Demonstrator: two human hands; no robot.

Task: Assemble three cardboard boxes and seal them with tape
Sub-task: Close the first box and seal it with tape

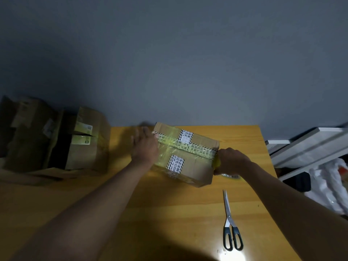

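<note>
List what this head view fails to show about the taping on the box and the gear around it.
- Tape roll: mostly hidden behind the right hand; only a yellowish rim shows.
- Left end of the cardboard box: covered by the left hand, which is motion-blurred.
- Boxes on the left: too dark to tell sealed from open.
- Printed tape text: too small to read.
- Scissors: fully visible.

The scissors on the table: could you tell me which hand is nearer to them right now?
Right. The right hand grips a tape roll at the box's right end, just beyond the scissors. The left hand lies open on the box's far left end.
</note>
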